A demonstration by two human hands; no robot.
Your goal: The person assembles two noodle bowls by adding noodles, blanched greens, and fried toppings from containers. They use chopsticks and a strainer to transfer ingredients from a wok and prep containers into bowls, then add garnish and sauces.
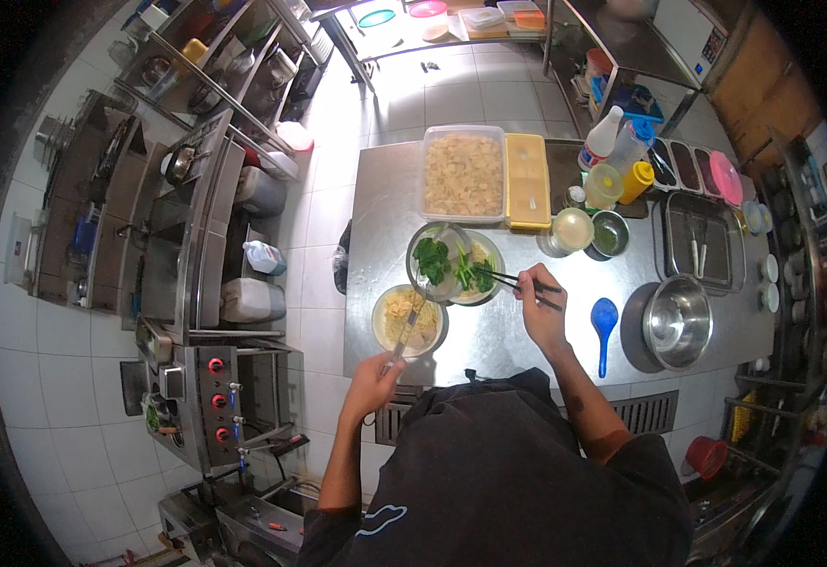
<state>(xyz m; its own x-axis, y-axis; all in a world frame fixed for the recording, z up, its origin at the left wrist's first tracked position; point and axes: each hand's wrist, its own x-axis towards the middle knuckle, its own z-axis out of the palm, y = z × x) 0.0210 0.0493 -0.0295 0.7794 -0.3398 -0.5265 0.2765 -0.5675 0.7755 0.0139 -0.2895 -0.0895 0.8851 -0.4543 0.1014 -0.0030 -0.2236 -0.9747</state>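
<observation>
Above the smooth steel table point(489, 364), the left hand point(373, 385) gripped the thin handle point(407, 329) of a round strainer point(435, 288) with leafy greens point(430, 259), near a noodle bowl point(378, 328). The right hand point(540, 307) pinched slim dark chopsticks point(512, 281), tips at greens over another bowl point(497, 288). Pale tiles point(323, 222) covered the floor.

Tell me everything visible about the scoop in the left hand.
The scoop has a round, greyish bowl, mesh or solid I can't tell, and a long, straight, metallic handle. The left hand grips the handle's near end. Leafy greens lie in the bowl. Its handle crosses above a noodle dish; its rim overlaps a second dish, contact unclear.
</observation>
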